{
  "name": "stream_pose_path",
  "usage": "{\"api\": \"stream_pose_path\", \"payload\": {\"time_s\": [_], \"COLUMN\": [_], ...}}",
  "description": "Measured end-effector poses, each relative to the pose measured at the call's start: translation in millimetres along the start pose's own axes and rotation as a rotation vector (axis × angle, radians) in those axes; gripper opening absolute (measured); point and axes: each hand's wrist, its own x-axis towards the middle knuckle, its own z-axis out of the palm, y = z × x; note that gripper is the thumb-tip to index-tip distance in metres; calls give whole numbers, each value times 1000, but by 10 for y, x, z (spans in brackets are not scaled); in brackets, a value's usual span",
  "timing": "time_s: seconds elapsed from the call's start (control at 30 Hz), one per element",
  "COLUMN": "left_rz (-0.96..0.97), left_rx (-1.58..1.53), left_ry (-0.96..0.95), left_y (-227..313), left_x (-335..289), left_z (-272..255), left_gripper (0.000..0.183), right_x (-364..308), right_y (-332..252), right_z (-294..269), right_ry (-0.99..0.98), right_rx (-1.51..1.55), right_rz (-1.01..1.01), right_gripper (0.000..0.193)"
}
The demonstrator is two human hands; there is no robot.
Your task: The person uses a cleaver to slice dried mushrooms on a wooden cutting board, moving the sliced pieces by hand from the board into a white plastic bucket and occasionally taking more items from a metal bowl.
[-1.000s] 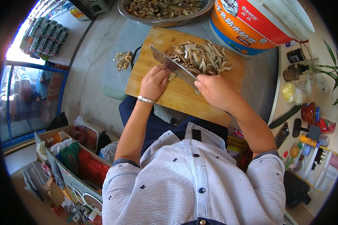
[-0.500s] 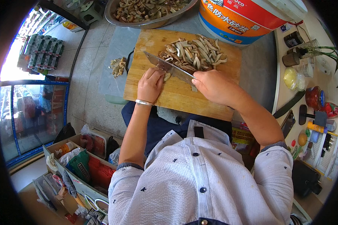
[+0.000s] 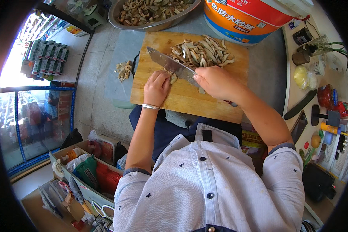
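Observation:
My right hand (image 3: 216, 82) grips the handle of a cleaver (image 3: 169, 65), its broad blade slanting up and to the left over a wooden cutting board (image 3: 193, 106). Just below the blade, my left hand (image 3: 157, 88) rests on the board with fingers curled, pressing a piece of mushroom (image 3: 173, 79) that pokes out beside the fingertips. Behind the cleaver lies a heap of mushroom strips (image 3: 205, 52), pale inside with brown edges. The far fingers of my right hand are hidden around the handle.
A metal basin (image 3: 156, 27) of cut mushrooms stands behind the board, beside a large red, orange and blue bucket (image 3: 239, 27). Small trimmings (image 3: 124, 70) lie left of the board. Jars and a long dark green vegetable (image 3: 301, 104) occupy the right-hand counter.
The cleaver has shifted slightly away from me and leftward, opening a little distance between blade and left fingers. My left hand keeps its place on the board. The whole view has shifted slightly.

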Motion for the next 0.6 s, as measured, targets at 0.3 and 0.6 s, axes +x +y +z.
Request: {"api": "stream_pose_path", "payload": {"time_s": [0.3,0.6], "left_rz": [-9,7], "left_rx": [17,11], "left_ry": [-27,-18], "left_y": [29,-5], "left_x": [-14,-26], "left_z": [-7,3], "left_gripper": [9,8], "right_x": [-46,-53], "right_y": [-54,-61], "right_z": [-55,-79], "right_ry": [-80,-92], "right_rx": [-92,-89], "right_rz": [-15,-29], "right_gripper": [28,29]}}
